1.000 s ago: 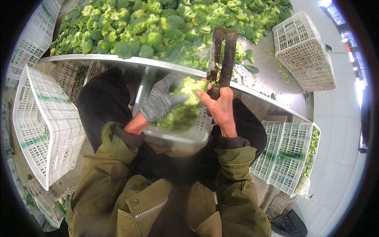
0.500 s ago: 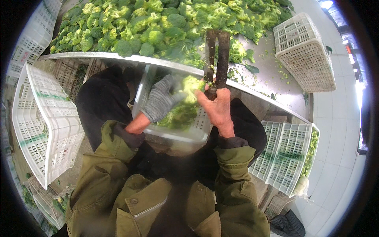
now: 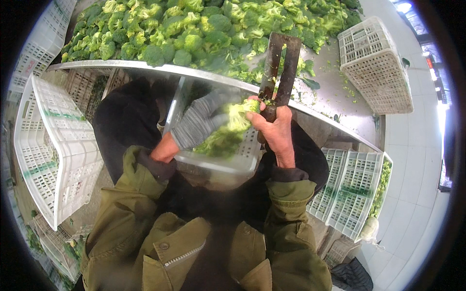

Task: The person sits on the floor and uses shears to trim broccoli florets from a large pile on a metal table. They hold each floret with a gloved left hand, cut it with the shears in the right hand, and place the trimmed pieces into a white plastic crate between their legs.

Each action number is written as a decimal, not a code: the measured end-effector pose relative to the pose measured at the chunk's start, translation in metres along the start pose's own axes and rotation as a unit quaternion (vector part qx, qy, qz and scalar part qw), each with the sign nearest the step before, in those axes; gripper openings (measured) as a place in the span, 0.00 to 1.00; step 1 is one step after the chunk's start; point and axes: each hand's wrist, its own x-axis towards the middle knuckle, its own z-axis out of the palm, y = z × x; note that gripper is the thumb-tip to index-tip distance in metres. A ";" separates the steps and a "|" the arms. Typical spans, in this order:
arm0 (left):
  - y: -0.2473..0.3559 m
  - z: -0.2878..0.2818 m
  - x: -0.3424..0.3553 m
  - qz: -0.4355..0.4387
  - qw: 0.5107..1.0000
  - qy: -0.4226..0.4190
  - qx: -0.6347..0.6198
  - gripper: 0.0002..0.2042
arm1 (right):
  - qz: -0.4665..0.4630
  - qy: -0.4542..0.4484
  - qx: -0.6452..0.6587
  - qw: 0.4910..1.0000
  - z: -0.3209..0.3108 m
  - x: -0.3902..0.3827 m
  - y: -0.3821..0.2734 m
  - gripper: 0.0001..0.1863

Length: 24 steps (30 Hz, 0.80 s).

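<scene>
My left hand (image 3: 198,122), in a grey knitted glove, grips a light green broccoli floret (image 3: 238,119); its fingers are blurred. My bare right hand (image 3: 274,131) is closed round the handle of a broad, dark knife (image 3: 291,65) with a long slot in its blade. The blade points up and away, over the table edge. My right thumb and a fingertip touch the floret's right side. Below both hands, between my knees, a white crate (image 3: 247,162) holds cut broccoli (image 3: 218,145), partly hidden by my left hand.
A large broccoli heap (image 3: 194,34) covers the metal table (image 3: 340,106) ahead. One white crate (image 3: 374,68) stands on the table's right end. More crates flank me, a tilted one (image 3: 73,155) at left and a filled one (image 3: 354,189) at right.
My right hand and the knife have moved a little to the right, and the blade now leans further right. The floret has turned and sits slightly lower, its stem more toward my left hand.
</scene>
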 end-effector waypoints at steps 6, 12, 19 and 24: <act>-0.004 0.004 -0.001 -0.077 0.990 -0.015 -0.120 0.18 | -0.001 0.002 0.035 0.999 -0.001 0.001 0.007 0.12; -0.002 0.002 0.000 -0.055 0.997 0.030 -0.045 0.18 | 0.016 0.014 -0.044 0.999 -0.001 0.000 0.020 0.17; -0.004 0.000 -0.001 -0.046 0.996 0.047 0.053 0.14 | -0.063 0.002 -0.105 0.992 0.003 -0.003 0.012 0.20; -0.004 0.001 -0.003 -0.021 0.989 0.066 0.131 0.15 | -0.107 -0.002 -0.152 0.983 0.005 -0.005 0.007 0.25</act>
